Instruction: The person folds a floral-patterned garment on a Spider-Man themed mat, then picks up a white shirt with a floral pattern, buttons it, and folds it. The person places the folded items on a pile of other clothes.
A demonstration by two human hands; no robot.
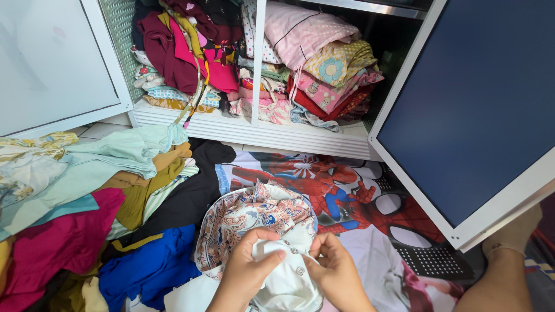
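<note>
A white garment (286, 280) with a row of small buttons (299, 270) is held low in the middle of the view, over a printed sheet (347, 196) spread on the floor. The left hand (247, 267) is closed on the cloth, thumb laid across a fold near the buttons; the right hand (335, 267) is pinched shut on the edge just beside them. A paisley-patterned piece (254, 214) is bunched directly behind the white cloth and touches it; whether it is part of the same garment cannot be told. The step in hand is judged to be the fastening or straightening of the button edge before the piece is folded. For the next move, the two edges would need to be brought level and kept taut, with a fine pinch at each button, since the cloth is soft and slack. A heap of loose clothes (98, 202) is piled at the left, well apart from the hands, and folded stacks (324, 75) are seen on the shelf of an open wardrobe (254, 130) beyond, its door (474, 110) swung out at the right.
</note>
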